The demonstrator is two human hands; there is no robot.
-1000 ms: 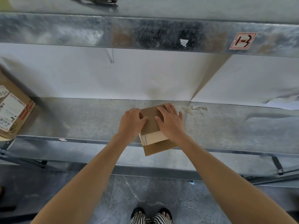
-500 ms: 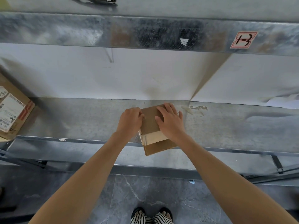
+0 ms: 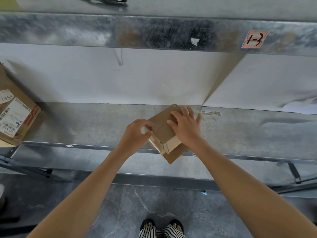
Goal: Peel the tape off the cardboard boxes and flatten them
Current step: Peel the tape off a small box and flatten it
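Metal shelf (image 3: 96, 124); small box (image 3: 163, 129); labelled box (image 3: 15, 117)

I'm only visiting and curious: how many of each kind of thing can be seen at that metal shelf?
Cardboard boxes: 2 (small box under the hands, labelled box at far left)
Hands: 2 (left hand, right hand)
Tape: 1 (strip of tape pinched by the left hand)
Stickers: 1 (red-edged sticker on the upper beam)
Total: 6

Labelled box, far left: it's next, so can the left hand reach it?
Probably yes: only bare shelf lies between the left hand and the labelled box, though that hand pinches the small box.
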